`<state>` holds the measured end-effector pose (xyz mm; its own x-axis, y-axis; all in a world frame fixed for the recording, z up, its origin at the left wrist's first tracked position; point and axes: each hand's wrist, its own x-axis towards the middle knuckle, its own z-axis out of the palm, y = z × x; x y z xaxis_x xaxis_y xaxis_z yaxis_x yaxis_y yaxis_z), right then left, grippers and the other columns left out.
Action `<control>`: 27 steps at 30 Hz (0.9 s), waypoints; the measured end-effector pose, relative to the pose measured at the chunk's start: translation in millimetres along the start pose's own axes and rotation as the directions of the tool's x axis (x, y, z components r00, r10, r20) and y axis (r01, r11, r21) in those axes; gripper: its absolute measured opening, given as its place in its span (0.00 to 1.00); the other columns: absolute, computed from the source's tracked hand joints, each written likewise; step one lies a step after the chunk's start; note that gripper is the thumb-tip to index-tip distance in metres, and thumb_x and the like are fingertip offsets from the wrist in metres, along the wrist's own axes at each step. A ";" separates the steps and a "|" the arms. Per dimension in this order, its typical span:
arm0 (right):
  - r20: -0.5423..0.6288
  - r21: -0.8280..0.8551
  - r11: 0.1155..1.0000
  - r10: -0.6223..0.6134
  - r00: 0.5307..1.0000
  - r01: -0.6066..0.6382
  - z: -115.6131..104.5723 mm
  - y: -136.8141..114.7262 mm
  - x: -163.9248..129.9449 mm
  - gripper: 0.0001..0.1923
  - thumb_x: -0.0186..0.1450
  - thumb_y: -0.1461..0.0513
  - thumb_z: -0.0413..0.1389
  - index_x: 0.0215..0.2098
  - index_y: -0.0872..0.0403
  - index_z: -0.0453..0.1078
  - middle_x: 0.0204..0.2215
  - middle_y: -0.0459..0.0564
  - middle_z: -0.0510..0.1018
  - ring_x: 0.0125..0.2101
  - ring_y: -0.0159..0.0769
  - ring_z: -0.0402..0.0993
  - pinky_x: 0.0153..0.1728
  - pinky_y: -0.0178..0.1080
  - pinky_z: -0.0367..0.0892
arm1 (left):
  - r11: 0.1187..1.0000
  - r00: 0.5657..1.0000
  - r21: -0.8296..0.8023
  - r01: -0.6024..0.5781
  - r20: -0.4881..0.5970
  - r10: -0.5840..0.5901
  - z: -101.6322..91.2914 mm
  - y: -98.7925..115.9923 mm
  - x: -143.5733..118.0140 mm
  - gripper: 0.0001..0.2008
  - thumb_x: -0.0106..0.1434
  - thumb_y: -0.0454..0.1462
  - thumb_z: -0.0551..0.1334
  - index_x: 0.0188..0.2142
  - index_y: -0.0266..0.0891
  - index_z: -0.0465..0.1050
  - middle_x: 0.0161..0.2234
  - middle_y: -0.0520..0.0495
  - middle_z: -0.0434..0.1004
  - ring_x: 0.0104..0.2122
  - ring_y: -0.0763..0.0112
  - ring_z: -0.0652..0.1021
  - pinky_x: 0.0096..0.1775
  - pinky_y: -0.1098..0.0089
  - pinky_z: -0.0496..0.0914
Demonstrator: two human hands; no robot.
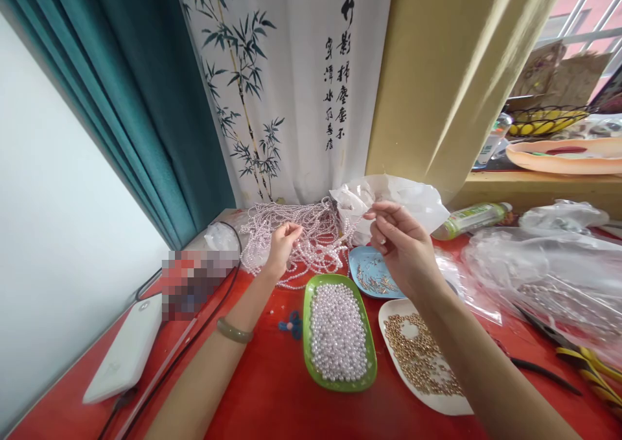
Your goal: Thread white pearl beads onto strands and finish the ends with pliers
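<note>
"What's gripped?"
"The left hand (284,249) and right hand (401,242) each pinch fingertips together; I can't tell on what."
"And the bead strands (321,245)?"
"Heaped on the red bench (272,382), behind the green tray (372,359) of loose beads (339,333)."

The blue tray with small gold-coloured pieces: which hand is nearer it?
Right. The right hand is raised beside the blue tray, partly hiding it; the left hand is farther off, left of it, near the pink bead strands.
</note>
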<state>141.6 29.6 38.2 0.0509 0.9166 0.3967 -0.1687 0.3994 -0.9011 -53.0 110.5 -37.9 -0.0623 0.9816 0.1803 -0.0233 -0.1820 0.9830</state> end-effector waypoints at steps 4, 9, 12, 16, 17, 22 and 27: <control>-0.042 0.017 0.998 -0.064 0.997 0.065 -11.6 -8.6 6.8 0.08 0.57 0.61 0.50 0.37 0.49 0.62 0.33 0.47 0.67 0.20 0.26 0.52 0.18 0.33 0.48 | 0.999 0.974 0.011 0.041 0.222 -0.042 -7.1 9.7 0.2 0.10 0.51 0.41 0.62 0.29 0.36 0.68 0.26 0.49 0.72 0.23 0.77 0.70 0.27 0.75 0.65; -0.066 -0.053 0.994 -0.094 0.993 0.091 -22.9 -19.5 25.9 0.08 0.57 0.61 0.50 0.36 0.49 0.63 0.33 0.47 0.68 0.20 0.26 0.54 0.18 0.34 0.48 | 0.987 0.838 0.160 0.010 0.537 -0.096 -10.5 23.3 -2.1 0.10 0.49 0.39 0.65 0.27 0.34 0.71 0.30 0.43 0.76 0.29 0.71 0.74 0.32 0.70 0.68; -0.030 -0.024 0.997 -0.070 0.997 0.069 -19.4 -26.7 30.6 0.08 0.57 0.61 0.50 0.36 0.49 0.64 0.33 0.47 0.68 0.20 0.25 0.53 0.18 0.33 0.47 | 0.988 0.864 0.152 -0.032 0.501 -0.049 -5.4 20.5 -4.9 0.09 0.50 0.39 0.64 0.27 0.34 0.71 0.32 0.44 0.75 0.31 0.72 0.73 0.35 0.70 0.68; 0.059 0.035 0.999 0.011 0.998 -0.013 -3.0 -28.4 21.7 0.07 0.56 0.62 0.51 0.34 0.51 0.65 0.31 0.47 0.69 0.20 0.25 0.55 0.18 0.32 0.51 | 0.996 0.886 -0.010 0.091 0.457 -0.076 8.2 14.0 -12.1 0.09 0.55 0.40 0.60 0.29 0.35 0.67 0.34 0.45 0.74 0.32 0.73 0.74 0.37 0.70 0.67; 0.084 0.040 0.999 0.032 0.996 -0.035 1.8 -26.7 18.5 0.06 0.55 0.62 0.51 0.33 0.52 0.65 0.30 0.47 0.69 0.21 0.26 0.56 0.20 0.33 0.54 | 0.995 0.882 -0.032 0.097 0.465 -0.071 11.8 13.3 -14.2 0.08 0.56 0.40 0.59 0.29 0.35 0.66 0.37 0.44 0.73 0.32 0.73 0.74 0.37 0.70 0.67; 0.232 0.110 0.987 0.085 0.969 -0.113 21.0 -12.1 9.3 0.05 0.54 0.64 0.49 0.28 0.53 0.66 0.24 0.47 0.67 0.27 0.29 0.63 0.31 0.35 0.62 | 0.996 0.860 -0.009 -0.086 0.505 0.079 24.2 11.3 -22.3 0.08 0.55 0.38 0.60 0.25 0.36 0.64 0.48 0.45 0.67 0.40 0.70 0.72 0.42 0.69 0.65; 0.288 0.114 0.982 0.113 0.951 -0.152 25.3 -0.3 8.1 0.05 0.53 0.64 0.48 0.27 0.53 0.65 0.21 0.46 0.64 0.24 0.29 0.60 0.26 0.34 0.59 | 0.998 0.774 -0.064 -0.012 0.631 0.049 27.0 0.3 -23.5 0.10 0.54 0.41 0.61 0.26 0.37 0.62 0.40 0.46 0.71 0.42 0.69 0.71 0.44 0.68 0.63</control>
<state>117.1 36.3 46.1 -0.2541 0.9108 0.3254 -0.2858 0.2507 -0.9249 -24.6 88.9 -41.0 0.5801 0.7871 0.2098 -0.0863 -0.1967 0.9767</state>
